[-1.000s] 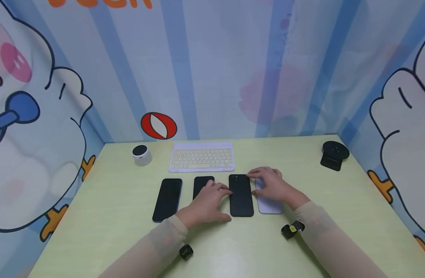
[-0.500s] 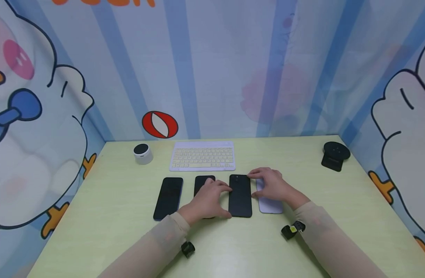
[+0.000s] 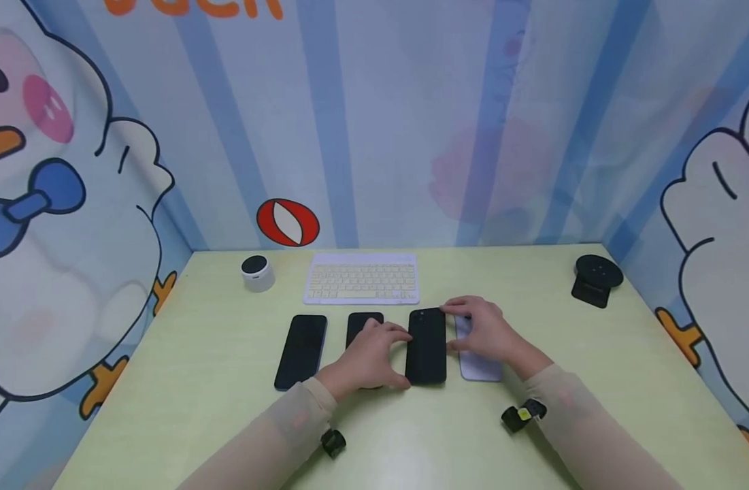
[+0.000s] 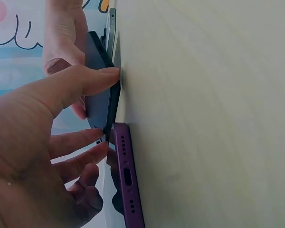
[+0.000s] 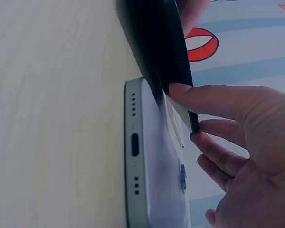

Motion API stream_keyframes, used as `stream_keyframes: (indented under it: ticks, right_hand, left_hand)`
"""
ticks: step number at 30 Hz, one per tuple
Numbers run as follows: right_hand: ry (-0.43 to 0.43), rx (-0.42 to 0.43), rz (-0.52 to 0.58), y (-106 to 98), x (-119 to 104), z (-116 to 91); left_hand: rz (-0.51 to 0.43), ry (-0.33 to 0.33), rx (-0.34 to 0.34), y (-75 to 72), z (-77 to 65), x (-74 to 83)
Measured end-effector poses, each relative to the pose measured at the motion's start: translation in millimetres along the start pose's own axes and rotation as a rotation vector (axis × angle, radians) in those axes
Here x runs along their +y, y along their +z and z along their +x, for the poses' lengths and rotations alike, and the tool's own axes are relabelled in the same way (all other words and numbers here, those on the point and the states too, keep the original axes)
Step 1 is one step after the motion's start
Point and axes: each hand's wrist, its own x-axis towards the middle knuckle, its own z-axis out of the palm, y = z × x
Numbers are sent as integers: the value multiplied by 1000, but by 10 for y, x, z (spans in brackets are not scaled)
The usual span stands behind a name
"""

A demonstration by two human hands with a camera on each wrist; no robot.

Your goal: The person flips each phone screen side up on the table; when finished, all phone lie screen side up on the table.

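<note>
Both hands hold a black phone [image 3: 426, 348], back up with its camera at the far end. In the right wrist view this phone [image 5: 159, 42] is tilted and partly raised off the table. My left hand [image 3: 367, 359] pinches its left edge and near-left corner, thumb nearest me. My right hand [image 3: 483, 331] grips its right edge and far-right corner between thumb and fingers. Under the right hand lies a lavender phone [image 3: 482, 367]. A dark-screened phone [image 3: 357, 325], purple-edged in the left wrist view, is partly hidden below the left hand. Another dark-screened phone [image 3: 301, 351] lies farther left.
A lavender keyboard [image 3: 362, 279] lies behind the phones. A small white cylinder with a black top [image 3: 258, 275] stands at the back left. At the back right is a black round-topped device [image 3: 597, 273]. The pale table [image 3: 184, 408] meets a printed cloth backdrop [image 3: 392, 136].
The black phone has turned slightly, its near end shifting a little left. Both hands keep their places on it. The head view has shifted slightly.
</note>
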Motion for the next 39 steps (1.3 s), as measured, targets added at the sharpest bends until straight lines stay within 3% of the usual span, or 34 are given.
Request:
stream_keyframes:
  ticks: [12,26,39]
  right_hand:
    - [-71,45,-6,-26,-20,-41]
    - [-123,78,61,-43,-140,-71]
    - [-163,81,126,24,-256,-30]
  left_hand:
    - [-52,36,-21,-1,-1,-2]
    - [-264,25,-23,-16,17,35]
    - [-343,43,11,-172,-90,62]
